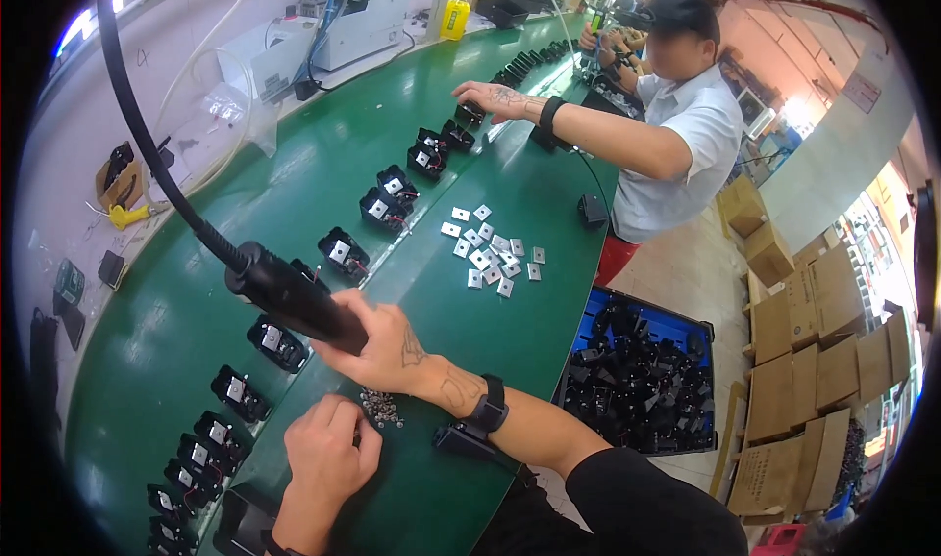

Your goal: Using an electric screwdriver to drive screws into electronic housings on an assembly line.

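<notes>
My right hand (387, 352) is wrapped round a black electric screwdriver (284, 291), whose cord climbs from its rear end to the upper left. Its tip is hidden from view. Just below, my left hand (328, 445) is closed with curled fingers beside a small pile of screws (380, 407); whatever it may pinch is too small or hidden to name. Near the screwdriver, a black housing (277, 343) with a silver plate and wires lies in a long row of similar housings. Loose silver square plates (490, 252) with a central hole are scattered farther up the green table.
Across the green table (431, 311), a co-worker (686, 115) in a white shirt reaches a hand (500, 100) toward the row's far housings. A blue crate (639, 306) full of black parts stands right of the table. Cardboard boxes (823, 350) line the floor beyond.
</notes>
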A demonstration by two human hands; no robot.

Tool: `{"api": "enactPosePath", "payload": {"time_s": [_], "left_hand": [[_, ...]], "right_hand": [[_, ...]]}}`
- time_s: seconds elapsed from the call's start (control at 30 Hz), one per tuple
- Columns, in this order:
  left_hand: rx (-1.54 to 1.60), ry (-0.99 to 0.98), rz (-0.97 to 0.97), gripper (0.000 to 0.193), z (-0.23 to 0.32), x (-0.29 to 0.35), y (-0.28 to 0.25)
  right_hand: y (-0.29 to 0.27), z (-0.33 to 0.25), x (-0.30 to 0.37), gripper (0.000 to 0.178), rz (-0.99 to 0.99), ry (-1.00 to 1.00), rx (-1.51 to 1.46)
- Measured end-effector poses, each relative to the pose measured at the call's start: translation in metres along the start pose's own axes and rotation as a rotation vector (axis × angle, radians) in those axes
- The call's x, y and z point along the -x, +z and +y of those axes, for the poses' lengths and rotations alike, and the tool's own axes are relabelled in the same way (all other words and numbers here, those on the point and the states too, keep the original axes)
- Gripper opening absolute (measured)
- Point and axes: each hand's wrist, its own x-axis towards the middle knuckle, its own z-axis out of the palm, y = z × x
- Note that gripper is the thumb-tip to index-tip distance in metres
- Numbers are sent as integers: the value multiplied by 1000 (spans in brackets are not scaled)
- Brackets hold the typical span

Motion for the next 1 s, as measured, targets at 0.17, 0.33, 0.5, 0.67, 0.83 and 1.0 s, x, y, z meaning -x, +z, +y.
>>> {"api": "enactPosePath", "payload": {"time_s": [0.17,0.33,0.5,0.67,0.83,1.0], "left_hand": [[61,-100,32,10,3,0,-3],[263,-194,172,12,1,-1,-6],[610,-375,-124,24,-4,-2,-12],[1135,-736,-141,22,-4,-3,-13],[1282,-819,2,10,-5,-8,-17],[1419,-827,-10,12,-5,-8,-15]], "right_hand": [[-3,-7,3,38,2,124,-293],[-24,-37,16,46,-11,347,-1140],[-38,-52,17,45,78,163,-1246],[-46,-55,13,43,109,100,-875],[-70,-76,4,55,283,84,-802],[-85,-83,6,55,229,-100,-947]]}}
